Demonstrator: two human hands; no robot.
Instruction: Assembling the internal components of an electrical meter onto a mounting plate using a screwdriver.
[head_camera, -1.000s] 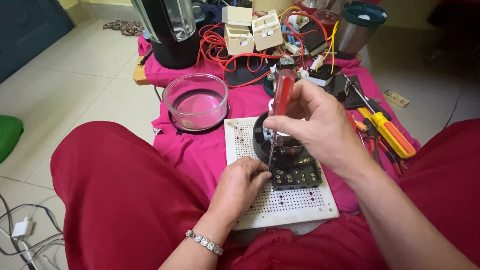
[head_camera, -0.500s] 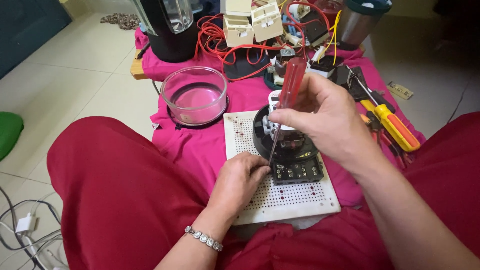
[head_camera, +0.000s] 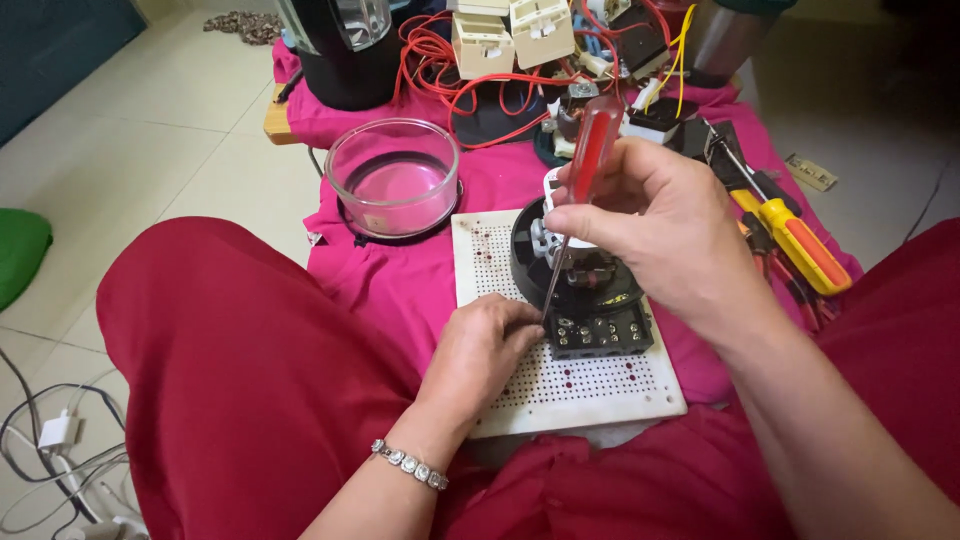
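My right hand (head_camera: 655, 225) grips a screwdriver with a clear red handle (head_camera: 590, 155); its thin shaft slants down to the left edge of a black round part with a terminal block (head_camera: 595, 310). That part lies on a white perforated board (head_camera: 560, 385) across my lap. My left hand (head_camera: 480, 350) rests on the board with its fingertips pinched at the part's corner, right by the screwdriver tip. A beaded bracelet (head_camera: 410, 465) is on my left wrist.
A round glass bowl (head_camera: 393, 178) stands on the pink cloth (head_camera: 400, 270) to the left. Behind are a black blender base (head_camera: 345, 60), red wires (head_camera: 450, 75), cream plastic boxes (head_camera: 510, 35). Yellow-and-orange-handled tools (head_camera: 790, 240) lie right. Cables and a charger (head_camera: 60, 435) on the floor.
The view has shifted slightly. My right hand has tilted the screwdriver handle a little and keeps its tip at the black part. My left hand stays in place.
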